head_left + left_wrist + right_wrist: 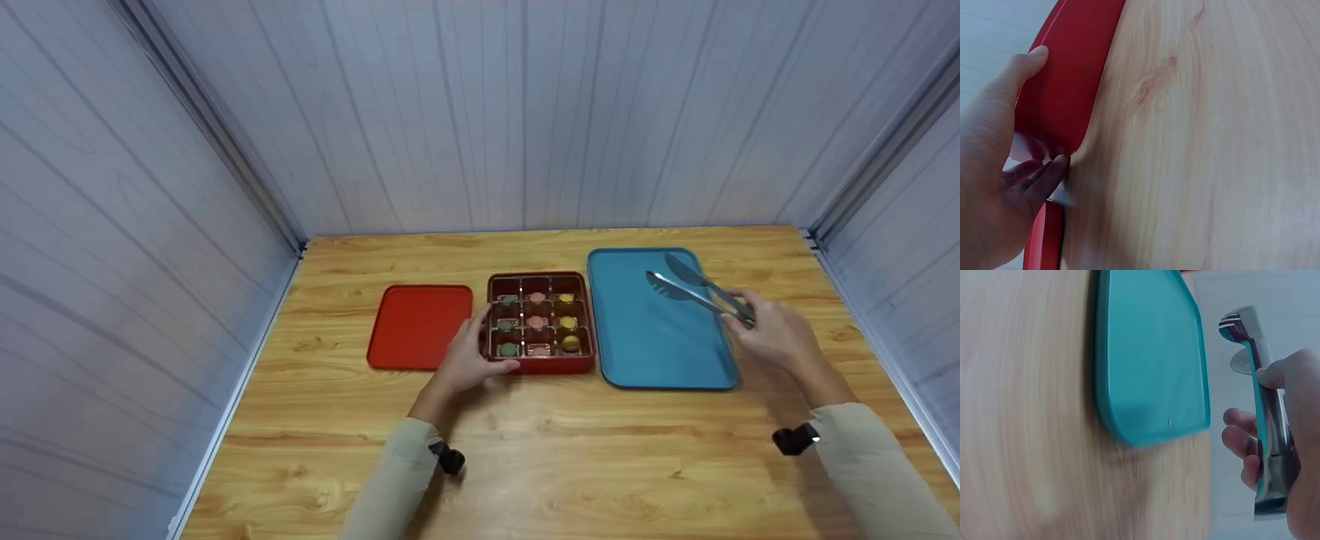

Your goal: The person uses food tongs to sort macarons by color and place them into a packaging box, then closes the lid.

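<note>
Bench (570,442): light wood grain, walled on the left, far and right sides by pale panelling.

Blue tray (652,337): rectangular with rounded corners, flat on the bench right of centre, its left edge just beside the red box. The right wrist view shows one corner of it (1151,360) with a shallow raised rim.

Red lid (418,326): flat, rounded rectangle, lying on the bench to the left of the red box, near it but apart.

Red box (541,365): square, glossy red, set at mid-bench between lid and tray. It is divided into nine compartments in three rows of three. Small round pieces sit in them: greenish in the left column, pink in the middle, yellow in the right. The far row is too small to read surely. Only the head view shows the compartments; the left wrist view shows just the smooth outer wall (1067,84) and its rounded corner.

Tongs (694,289): metal, with spoon-shaped tips parted over the far right part of the tray. The right wrist view adds a teal lining along the arms (1266,427).

Right hand (772,334): grip curled round the handle end of the tongs, above the tray's right edge.

Left hand (469,360): grip clasping the box's near left corner, thumb (1030,59) on one wall, fingers (1039,180) at the base.
</note>
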The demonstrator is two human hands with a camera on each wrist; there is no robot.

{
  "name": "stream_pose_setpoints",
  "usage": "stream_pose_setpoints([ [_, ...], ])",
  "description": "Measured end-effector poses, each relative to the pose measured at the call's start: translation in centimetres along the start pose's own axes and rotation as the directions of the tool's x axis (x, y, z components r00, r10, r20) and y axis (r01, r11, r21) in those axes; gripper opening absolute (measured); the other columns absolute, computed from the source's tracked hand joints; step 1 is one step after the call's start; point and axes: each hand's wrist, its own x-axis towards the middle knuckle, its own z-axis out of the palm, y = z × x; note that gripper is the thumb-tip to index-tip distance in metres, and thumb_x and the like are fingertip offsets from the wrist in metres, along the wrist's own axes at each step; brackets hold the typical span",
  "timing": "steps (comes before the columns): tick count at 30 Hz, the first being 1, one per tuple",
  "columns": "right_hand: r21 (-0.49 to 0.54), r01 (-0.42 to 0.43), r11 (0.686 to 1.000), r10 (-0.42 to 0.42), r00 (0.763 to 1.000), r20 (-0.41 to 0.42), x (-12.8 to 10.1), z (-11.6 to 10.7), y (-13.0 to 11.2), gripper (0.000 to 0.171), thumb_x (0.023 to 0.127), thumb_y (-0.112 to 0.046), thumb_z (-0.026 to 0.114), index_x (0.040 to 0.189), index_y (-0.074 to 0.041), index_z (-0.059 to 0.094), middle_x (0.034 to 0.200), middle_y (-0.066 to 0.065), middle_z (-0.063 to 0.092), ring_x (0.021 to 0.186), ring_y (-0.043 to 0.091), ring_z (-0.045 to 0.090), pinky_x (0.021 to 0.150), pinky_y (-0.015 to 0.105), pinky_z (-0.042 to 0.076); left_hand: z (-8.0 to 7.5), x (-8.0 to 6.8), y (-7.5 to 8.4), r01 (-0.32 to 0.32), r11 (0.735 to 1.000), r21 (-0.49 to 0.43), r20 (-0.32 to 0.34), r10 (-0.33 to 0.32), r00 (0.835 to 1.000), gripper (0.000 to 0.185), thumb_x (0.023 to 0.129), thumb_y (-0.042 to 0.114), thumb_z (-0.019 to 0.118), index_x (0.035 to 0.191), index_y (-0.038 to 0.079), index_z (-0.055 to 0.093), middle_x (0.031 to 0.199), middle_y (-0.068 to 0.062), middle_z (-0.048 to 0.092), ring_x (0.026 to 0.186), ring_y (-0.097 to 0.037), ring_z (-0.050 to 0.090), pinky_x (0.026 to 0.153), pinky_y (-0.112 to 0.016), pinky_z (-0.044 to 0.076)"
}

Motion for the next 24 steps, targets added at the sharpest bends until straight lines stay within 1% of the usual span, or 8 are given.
stream_pose_setpoints([
  [4,0.001,-0.037,0.999,0.037,0.999,-0.009,-0.3,-0.4,1.8,0.048,0.109,-0.026,0.071,0.15,-0.001,0.062,0.077,0.011,0.064,0.062,0.021,0.049,0.055,0.036,0.035,-0.1,0.0,0.0,-0.002,1.0,0.004,-0.009,0.002,1.0,0.123,0.085,0.043,0.1,0.181,0.018,0.026,0.17,-0.027,0.047,0.156,-0.051,0.051,0.128,-0.072,0.044],
  [9,0.006,-0.092,0.996,0.092,0.996,0.009,-0.6,-0.8,3.8,0.053,0.112,-0.029,0.067,0.152,0.004,0.058,0.081,0.015,0.066,0.064,0.022,0.052,0.056,0.036,0.036,-0.1,-0.1,-0.1,-0.001,1.0,-0.003,-0.011,0.0,1.0,0.123,0.085,0.044,0.1,0.181,0.018,0.026,0.168,-0.026,0.048,0.156,-0.049,0.052,0.128,-0.071,0.045],
  [12,0.016,-0.142,0.99,0.142,0.99,0.013,-0.7,-0.9,4.4,0.056,0.113,-0.032,0.064,0.153,0.006,0.055,0.08,0.015,0.066,0.064,0.023,0.052,0.055,0.036,0.037,-0.1,-0.1,-0.1,0.004,1.0,-0.005,-0.011,-0.005,1.0,0.124,0.085,0.044,0.1,0.181,0.018,0.026,0.169,-0.026,0.048,0.156,-0.05,0.052,0.129,-0.071,0.044],
  [16,0.036,-0.216,0.976,0.217,0.976,-0.018,-0.8,-0.8,4.8,0.06,0.113,-0.035,0.061,0.154,0.008,0.054,0.079,0.02,0.066,0.06,0.023,0.051,0.052,0.037,0.037,-0.3,-0.1,0.0,0.012,1.0,-0.011,-0.013,-0.012,1.0,0.125,0.084,0.043,0.101,0.181,0.019,0.026,0.169,-0.027,0.048,0.155,-0.051,0.052,0.129,-0.071,0.044],
  [18,0.042,-0.256,0.966,0.257,0.966,-0.031,-0.8,-0.7,4.9,0.062,0.114,-0.038,0.059,0.155,0.008,0.053,0.087,0.027,0.07,0.059,0.025,0.05,0.051,0.038,0.037,-0.3,-0.2,0.0,0.012,1.0,-0.006,-0.013,-0.012,1.0,0.125,0.084,0.043,0.101,0.181,0.018,0.026,0.169,-0.027,0.048,0.156,-0.051,0.051,0.129,-0.072,0.044],
  [21,0.041,-0.313,0.949,0.314,0.949,-0.031,-0.8,-0.5,4.9,0.066,0.114,-0.043,0.056,0.158,0.006,0.052,0.106,0.037,0.071,0.061,0.027,0.05,0.052,0.039,0.037,-0.2,-0.2,0.0,0.01,1.0,0.005,-0.014,-0.01,1.0,0.124,0.084,0.043,0.1,0.18,0.017,0.026,0.168,-0.026,0.049,0.157,-0.05,0.051,0.129,-0.072,0.044],
  [23,0.042,-0.343,0.938,0.344,0.939,-0.02,-0.8,-0.4,4.8,0.068,0.115,-0.045,0.054,0.16,0.005,0.051,0.112,0.038,0.071,0.064,0.029,0.052,0.054,0.04,0.037,-0.2,-0.2,0.0,0.009,1.0,0.01,-0.011,-0.009,1.0,0.123,0.085,0.044,0.1,0.18,0.017,0.026,0.168,-0.026,0.048,0.157,-0.05,0.05,0.129,-0.072,0.044],
  [24,0.042,-0.356,0.933,0.357,0.934,-0.015,-0.9,-0.4,4.8,0.068,0.115,-0.045,0.054,0.16,0.005,0.05,0.111,0.038,0.071,0.066,0.031,0.054,0.055,0.04,0.038,-0.2,-0.2,0.0,0.011,1.0,0.01,-0.009,-0.011,1.0,0.123,0.085,0.044,0.1,0.18,0.018,0.026,0.169,-0.026,0.048,0.158,-0.05,0.05,0.129,-0.072,0.044],
])
